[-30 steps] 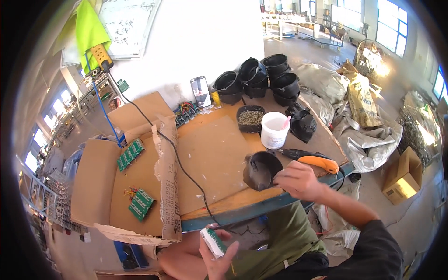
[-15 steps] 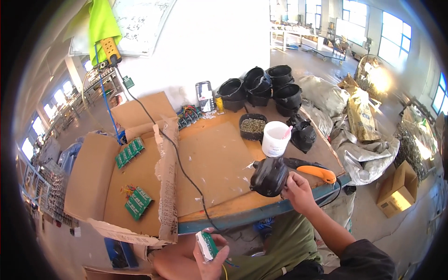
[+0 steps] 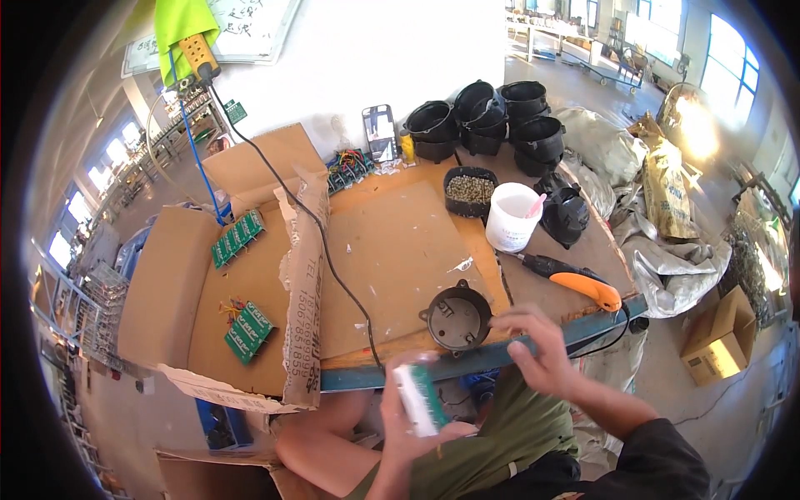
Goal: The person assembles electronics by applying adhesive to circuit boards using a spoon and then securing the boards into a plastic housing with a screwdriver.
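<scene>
Gripping a small green circuit board with a white edge (image 3: 419,400), left hand (image 3: 410,433) raised over the lap below the workbench's blue front edge (image 3: 467,365), fingers curled shut around the lower half of the board, thumb pressed along its side; board held nearly upright, upper end tilted slightly away. Right hand (image 3: 536,354) blurred, hovering at the bench edge just right of the round black housing (image 3: 457,317), fingers loosely apart and half curled, holding nothing; contact with the bench edge cannot be told. Black housing lying open side up on the brown cardboard sheet (image 3: 392,250), close to the front edge, just apart from the right fingertips. Orange-handled power screwdriver (image 3: 575,279) lying to the right of the housing, tip pointing left toward the white bucket (image 3: 512,217). Black tray of small pale parts (image 3: 470,190) just behind the bucket, stacked black housings (image 3: 492,117) farther back against the wall. Black cable (image 3: 333,267) running from the hanging yellow control box (image 3: 197,52) across the cardboard to the front edge. Two groups of green circuit boards (image 3: 244,331) and (image 3: 237,237) lying on the flattened carton at left, well apart from both hands. Upright phone (image 3: 380,133) leaning at the back wall.
</scene>
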`<control>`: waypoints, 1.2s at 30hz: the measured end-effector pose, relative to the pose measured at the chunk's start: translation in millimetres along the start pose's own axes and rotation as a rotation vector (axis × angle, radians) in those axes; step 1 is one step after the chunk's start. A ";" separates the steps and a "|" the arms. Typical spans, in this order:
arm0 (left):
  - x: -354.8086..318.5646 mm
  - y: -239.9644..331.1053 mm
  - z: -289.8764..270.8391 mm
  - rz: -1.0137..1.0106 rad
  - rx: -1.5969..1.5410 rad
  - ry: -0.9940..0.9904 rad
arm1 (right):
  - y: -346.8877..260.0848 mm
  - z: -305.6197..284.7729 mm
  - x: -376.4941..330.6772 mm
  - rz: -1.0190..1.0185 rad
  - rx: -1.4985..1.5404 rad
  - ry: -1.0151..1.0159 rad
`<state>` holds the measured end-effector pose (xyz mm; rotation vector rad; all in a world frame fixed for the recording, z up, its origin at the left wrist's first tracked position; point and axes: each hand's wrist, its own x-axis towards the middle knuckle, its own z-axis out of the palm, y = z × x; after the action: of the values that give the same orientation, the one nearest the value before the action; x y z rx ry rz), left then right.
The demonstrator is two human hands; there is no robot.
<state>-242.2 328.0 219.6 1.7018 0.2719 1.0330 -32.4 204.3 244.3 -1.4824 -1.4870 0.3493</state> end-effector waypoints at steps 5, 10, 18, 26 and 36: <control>29.9 3.0 28.2 0.118 -0.004 -0.258 | -8.9 39.5 -18.4 0.872 1.102 -0.391; 59.1 22.3 24.7 0.219 0.208 -0.541 | 41.1 37.6 -19.0 0.875 1.690 -0.951; 10.1 -16.9 -4.7 -0.239 0.395 -0.081 | 16.4 -56.3 41.7 0.095 0.485 -0.233; 32.4 -58.3 32.6 -0.251 0.321 -0.021 | 7.3 -43.5 93.0 -0.483 -0.522 -0.223; 37.8 -58.1 41.2 -0.214 0.230 0.065 | 5.4 -21.8 127.1 -0.371 -0.650 -0.571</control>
<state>-171.5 347.4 186.1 1.7999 0.6211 0.9260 14.6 308.7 304.0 -1.6147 -2.4594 0.0522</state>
